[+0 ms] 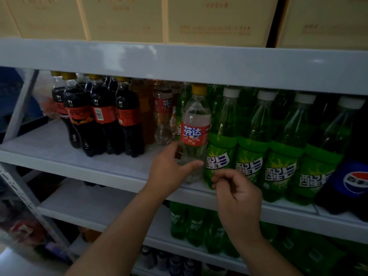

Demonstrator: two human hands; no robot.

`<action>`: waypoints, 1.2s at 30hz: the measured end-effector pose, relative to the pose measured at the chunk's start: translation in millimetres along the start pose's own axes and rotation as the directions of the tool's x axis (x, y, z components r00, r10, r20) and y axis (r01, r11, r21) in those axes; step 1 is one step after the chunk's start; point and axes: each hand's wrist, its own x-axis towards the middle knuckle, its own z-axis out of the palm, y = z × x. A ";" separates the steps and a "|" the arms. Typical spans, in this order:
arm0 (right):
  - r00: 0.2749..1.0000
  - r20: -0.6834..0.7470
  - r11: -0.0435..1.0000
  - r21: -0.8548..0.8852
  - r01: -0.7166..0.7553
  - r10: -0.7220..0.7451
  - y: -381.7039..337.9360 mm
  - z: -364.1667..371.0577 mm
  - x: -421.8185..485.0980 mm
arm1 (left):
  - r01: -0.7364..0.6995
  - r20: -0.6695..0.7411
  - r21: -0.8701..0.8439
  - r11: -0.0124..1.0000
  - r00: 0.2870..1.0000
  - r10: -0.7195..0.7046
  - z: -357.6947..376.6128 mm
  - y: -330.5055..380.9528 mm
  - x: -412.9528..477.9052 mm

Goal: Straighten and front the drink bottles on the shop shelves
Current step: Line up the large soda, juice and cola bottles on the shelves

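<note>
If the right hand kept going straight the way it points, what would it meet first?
Probably the leftmost green bottle, which stands just beyond the curled fingers of the right hand. The depth between them is unclear.

This was the drinks section of a small shop. Tiers of grey metal shelving (179,62) were packed with rows of identical plastic bottles: dark cola bottles (103,116) with red labels at left, a clear Fanta bottle (196,124) in the middle, green soda bottles (251,148) with matching labels facing out, and a blue Pepsi bottle (354,182) at right. Cardboard cartons (215,20) sat on the top shelf, and further green bottles (197,226) filled the tier below.
</note>
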 end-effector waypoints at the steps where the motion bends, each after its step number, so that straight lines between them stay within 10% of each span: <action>1: 1.000 0.003 1.000 0.002 -0.005 0.004 -0.4 1.1 -0.7 | 0.003 0.004 -0.007 1.000 1.000 -0.003 0.3 -0.4 -0.1; 12: 0.982 0.150 0.987 0.133 0.092 -0.111 -32.5 64.9 1.0 | 0.063 0.095 -0.039 0.997 0.994 -0.059 -40.8 -20.5 -15.2; 22: 0.900 0.388 0.975 0.016 -0.220 0.197 -43.8 225.7 56.3 | 0.240 -0.627 0.208 0.948 0.777 -0.059 -173.9 -80.1 14.3; 36: 0.894 0.410 0.916 0.262 -0.305 0.181 -21.6 203.7 55.8 | 0.256 -0.473 0.046 0.966 0.857 -0.204 -186.7 -126.2 59.8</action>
